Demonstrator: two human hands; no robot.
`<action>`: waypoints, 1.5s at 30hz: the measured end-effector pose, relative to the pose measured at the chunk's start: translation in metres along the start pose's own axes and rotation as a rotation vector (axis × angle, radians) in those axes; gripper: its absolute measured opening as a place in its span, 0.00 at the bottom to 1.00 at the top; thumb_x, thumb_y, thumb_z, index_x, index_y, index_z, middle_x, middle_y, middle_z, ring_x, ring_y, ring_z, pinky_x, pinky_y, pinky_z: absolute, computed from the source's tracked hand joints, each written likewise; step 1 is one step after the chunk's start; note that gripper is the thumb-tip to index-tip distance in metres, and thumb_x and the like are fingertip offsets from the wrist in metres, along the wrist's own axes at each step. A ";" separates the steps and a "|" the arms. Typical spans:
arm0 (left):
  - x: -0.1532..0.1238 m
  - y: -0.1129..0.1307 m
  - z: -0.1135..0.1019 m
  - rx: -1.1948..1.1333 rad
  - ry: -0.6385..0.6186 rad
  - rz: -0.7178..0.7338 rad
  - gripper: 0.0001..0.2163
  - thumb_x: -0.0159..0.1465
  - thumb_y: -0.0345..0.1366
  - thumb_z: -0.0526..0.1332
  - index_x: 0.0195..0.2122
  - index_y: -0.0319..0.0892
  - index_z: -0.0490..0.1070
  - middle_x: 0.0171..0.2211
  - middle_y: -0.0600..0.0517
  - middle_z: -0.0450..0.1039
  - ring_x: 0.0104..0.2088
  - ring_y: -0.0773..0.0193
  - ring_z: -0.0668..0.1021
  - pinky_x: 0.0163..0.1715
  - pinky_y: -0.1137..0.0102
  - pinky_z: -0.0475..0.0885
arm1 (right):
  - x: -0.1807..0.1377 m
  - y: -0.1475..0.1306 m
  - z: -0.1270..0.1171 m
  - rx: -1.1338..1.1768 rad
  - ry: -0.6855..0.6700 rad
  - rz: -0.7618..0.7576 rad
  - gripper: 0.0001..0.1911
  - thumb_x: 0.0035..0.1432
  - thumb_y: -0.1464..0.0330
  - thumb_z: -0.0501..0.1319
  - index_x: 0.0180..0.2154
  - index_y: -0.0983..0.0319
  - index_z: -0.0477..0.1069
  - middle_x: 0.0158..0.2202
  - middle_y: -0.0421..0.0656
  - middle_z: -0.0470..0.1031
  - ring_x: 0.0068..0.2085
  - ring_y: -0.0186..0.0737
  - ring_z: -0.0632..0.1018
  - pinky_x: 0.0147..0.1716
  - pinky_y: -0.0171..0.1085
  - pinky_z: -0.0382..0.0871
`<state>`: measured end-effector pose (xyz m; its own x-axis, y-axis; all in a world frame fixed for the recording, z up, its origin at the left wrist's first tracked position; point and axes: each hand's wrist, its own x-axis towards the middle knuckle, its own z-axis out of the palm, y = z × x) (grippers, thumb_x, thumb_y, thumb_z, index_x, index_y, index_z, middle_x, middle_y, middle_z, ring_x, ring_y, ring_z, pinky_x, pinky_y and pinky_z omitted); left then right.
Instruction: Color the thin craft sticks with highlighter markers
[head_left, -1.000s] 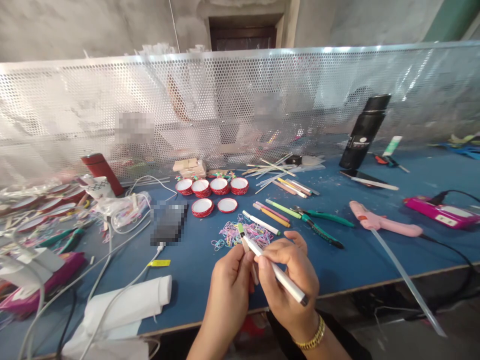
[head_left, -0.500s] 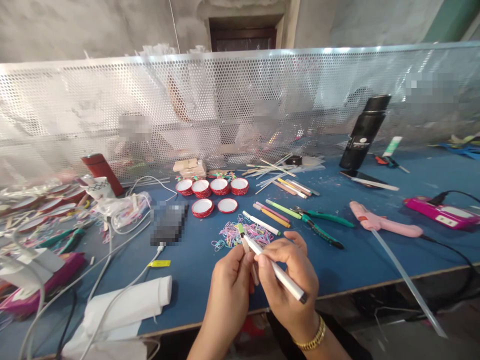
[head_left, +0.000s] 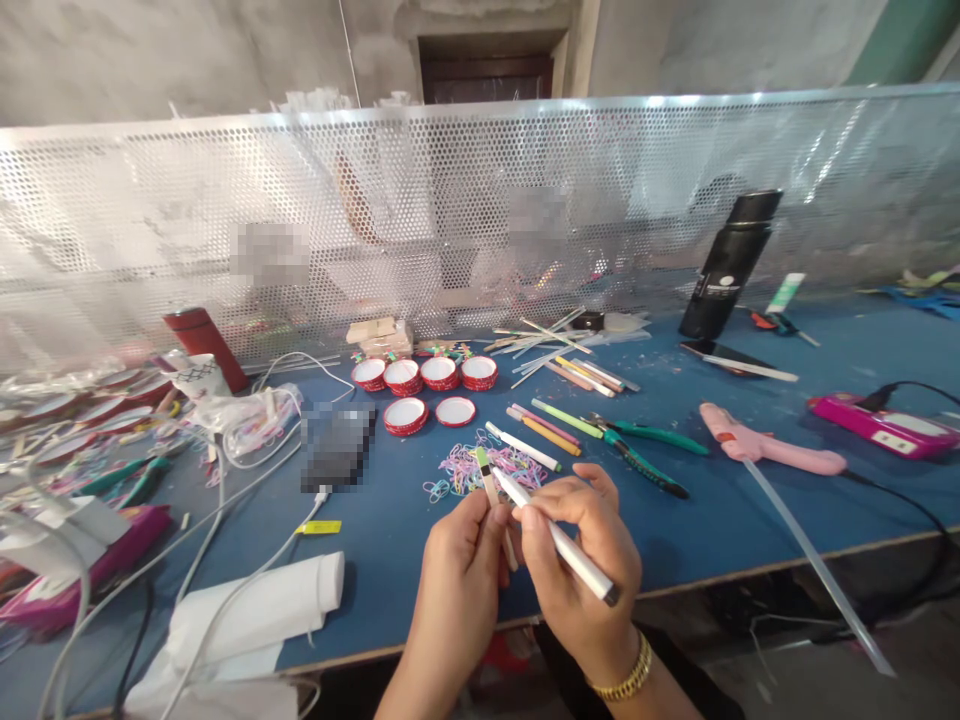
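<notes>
Over the near part of the blue tabletop point(head_left: 390, 520), a thin, flat, pale stick point(head_left: 487, 482) with a lime-green end and a dark band below it slants up from the left hand point(head_left: 461, 555), whose thumb and fingers pinch it. The right hand point(head_left: 602, 540) grips a smooth white marker point(head_left: 576, 562), a slim cylinder with a black butt, its narrow end close against the stick; whether they touch I cannot tell. A gold-coloured, chunky linked bracelet point(head_left: 626, 675) circles the right wrist.

Just beyond the stick lies a loose tangle of thin pastel loops point(head_left: 457, 470), with a white, green-ended marker point(head_left: 525, 447) beside it. Farther out are slender pink, orange and green pens point(head_left: 551, 435), then pliers point(head_left: 637, 460) with curved green grips. Shallow round pieces point(head_left: 405, 413), white-faced with red patterned rims, sit partly stacked. To the right rests a pink plastic glue gun point(head_left: 772, 450) with a long translucent rod point(head_left: 814, 560); to the left, a soft white roll point(head_left: 255, 605). Behind everything stands a shiny metal sheet point(head_left: 465, 220) punched with round holes.
</notes>
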<state>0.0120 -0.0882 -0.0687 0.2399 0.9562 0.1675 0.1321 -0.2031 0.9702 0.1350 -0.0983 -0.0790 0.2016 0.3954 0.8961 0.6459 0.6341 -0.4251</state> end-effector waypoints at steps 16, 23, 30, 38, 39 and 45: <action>-0.001 0.000 0.000 -0.015 -0.004 -0.020 0.17 0.71 0.48 0.55 0.29 0.42 0.65 0.21 0.57 0.62 0.22 0.69 0.64 0.23 0.74 0.58 | 0.000 -0.001 0.000 0.042 -0.039 -0.040 0.07 0.61 0.77 0.60 0.35 0.59 0.66 0.28 0.36 0.76 0.31 0.36 0.78 0.56 0.52 0.61; -0.001 0.001 0.000 -0.003 -0.017 0.002 0.17 0.72 0.47 0.54 0.29 0.42 0.66 0.20 0.58 0.60 0.21 0.70 0.63 0.23 0.74 0.57 | 0.000 -0.001 -0.001 0.008 -0.002 -0.014 0.06 0.61 0.76 0.60 0.34 0.60 0.67 0.28 0.36 0.75 0.30 0.35 0.77 0.56 0.51 0.61; 0.000 -0.001 0.000 -0.005 -0.007 -0.009 0.18 0.71 0.48 0.54 0.29 0.42 0.64 0.21 0.58 0.61 0.22 0.70 0.63 0.23 0.75 0.57 | 0.000 0.000 0.000 0.023 -0.032 -0.032 0.07 0.61 0.77 0.61 0.34 0.60 0.67 0.28 0.36 0.75 0.30 0.35 0.78 0.57 0.52 0.60; 0.000 0.001 0.000 0.008 -0.003 0.004 0.17 0.71 0.48 0.54 0.29 0.42 0.64 0.21 0.57 0.61 0.23 0.69 0.63 0.24 0.74 0.58 | -0.001 -0.001 -0.001 0.051 -0.041 -0.034 0.07 0.61 0.77 0.60 0.34 0.60 0.66 0.27 0.37 0.76 0.31 0.36 0.78 0.56 0.53 0.60; 0.000 0.001 0.000 0.013 -0.001 0.007 0.17 0.71 0.48 0.55 0.28 0.42 0.64 0.21 0.57 0.62 0.23 0.69 0.64 0.24 0.74 0.58 | -0.001 -0.002 -0.001 0.054 -0.052 -0.039 0.07 0.61 0.77 0.60 0.34 0.60 0.66 0.27 0.37 0.76 0.31 0.36 0.78 0.56 0.53 0.60; 0.000 -0.002 -0.001 -0.001 -0.013 -0.004 0.17 0.71 0.48 0.55 0.29 0.42 0.64 0.21 0.57 0.61 0.22 0.69 0.64 0.23 0.74 0.58 | 0.000 -0.002 -0.001 0.021 -0.014 -0.022 0.06 0.61 0.76 0.60 0.33 0.60 0.66 0.27 0.36 0.75 0.30 0.35 0.78 0.56 0.52 0.61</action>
<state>0.0112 -0.0877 -0.0701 0.2514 0.9544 0.1612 0.1321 -0.1988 0.9711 0.1340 -0.1001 -0.0775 0.1776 0.3904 0.9034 0.6341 0.6566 -0.4084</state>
